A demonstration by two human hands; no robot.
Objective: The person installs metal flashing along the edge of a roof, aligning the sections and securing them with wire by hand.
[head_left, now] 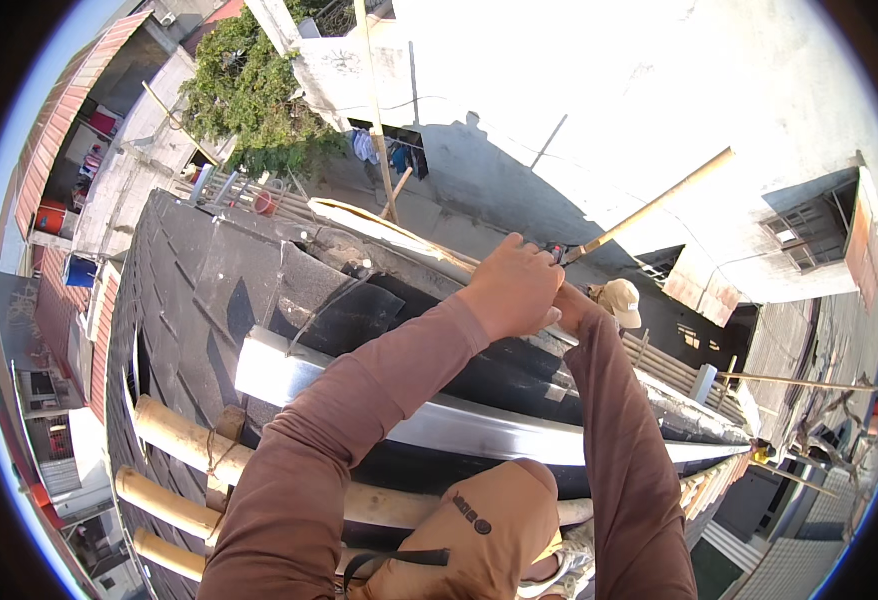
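My left hand (512, 292) was clenched; the state of my right hand (581, 308) I couldn't tell. A slack hold could have dropped the apparent tool (558, 252) just beyond them.

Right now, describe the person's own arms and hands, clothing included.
Both arms wear long, creased, plain brownish-mauve sleeves reaching near the wrists, without visible markings. The left hand has no glove; the right hand is partly hidden, its visible part ungloved.

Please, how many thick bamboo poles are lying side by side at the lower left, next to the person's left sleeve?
3: the upper pole, the middle pole and the lowest pole, one below another. The left sleeve covers part of them; others may be hidden.
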